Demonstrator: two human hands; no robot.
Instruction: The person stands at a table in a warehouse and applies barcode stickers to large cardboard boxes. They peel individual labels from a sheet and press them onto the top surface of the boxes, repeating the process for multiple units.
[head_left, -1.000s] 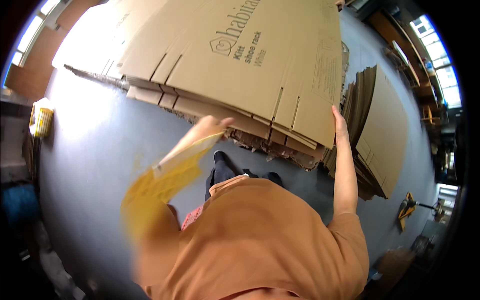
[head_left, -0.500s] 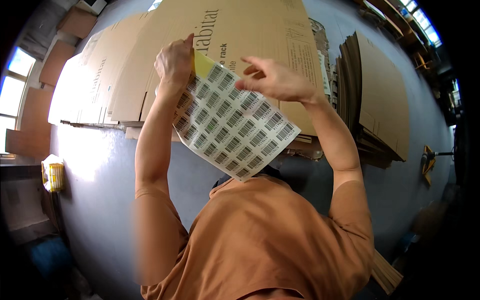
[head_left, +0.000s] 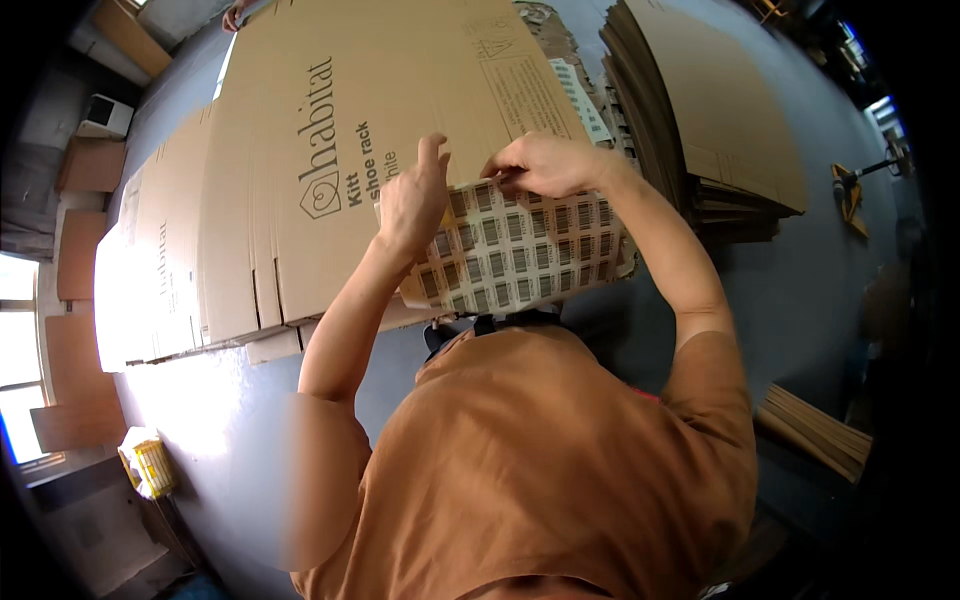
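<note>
A white sheet of barcode stickers (head_left: 515, 250) hangs tilted in front of my chest, its rows of black barcodes facing me. My left hand (head_left: 413, 205) grips it at the left edge, one finger pointing up. At the top edge, the fingertips of my right hand (head_left: 555, 165) are pinched together on the sheet; whether they have a single sticker between them cannot be made out. Beneath and beyond both hands lies a large flat brown cardboard carton (head_left: 430, 80) with dark print, the top one of a stack.
More flattened cartons (head_left: 150, 260) overlap at the left. To the right stands a stack of folded cardboard (head_left: 720, 110). Another sticker sheet (head_left: 580, 100) lies by the carton's right edge. Another person's hand (head_left: 232, 18) touches the far left corner. A yellow-and-white basket (head_left: 148, 465) sits at lower left.
My view has shifted, showing more of the carton. The sheet has turned more level. My right hand has come from hovering over it to pinching its top edge; my left still holds it.
</note>
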